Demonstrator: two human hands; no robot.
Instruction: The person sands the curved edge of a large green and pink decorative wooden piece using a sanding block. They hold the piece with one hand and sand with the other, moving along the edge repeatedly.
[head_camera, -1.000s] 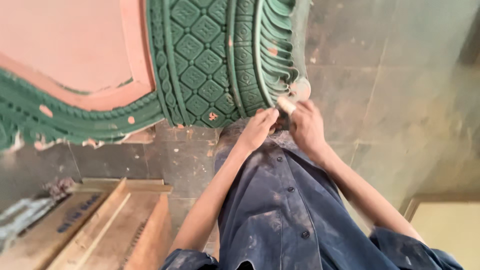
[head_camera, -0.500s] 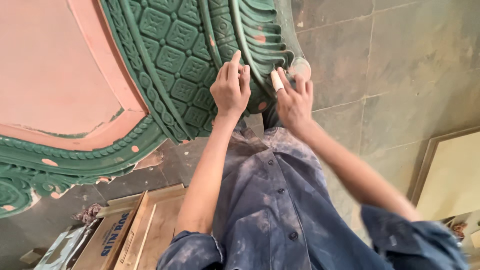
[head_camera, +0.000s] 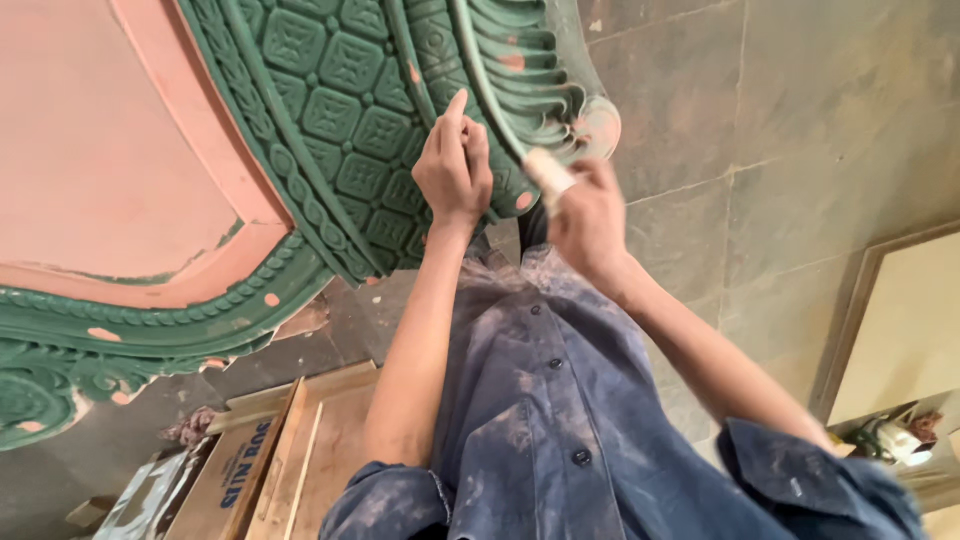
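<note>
The left hand (head_camera: 455, 165) rests half-curled on the big green carving (head_camera: 340, 110) (it looks hard, heavy, chippy at the edge), while the right hand (head_camera: 590, 215) pinches a small pale block (head_camera: 547, 172) against its rim.

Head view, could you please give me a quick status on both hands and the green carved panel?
Left hand resting flat on green carved panel. Right hand holding a pale sanding piece at the panel's scalloped edge. Nothing in the way.
</note>
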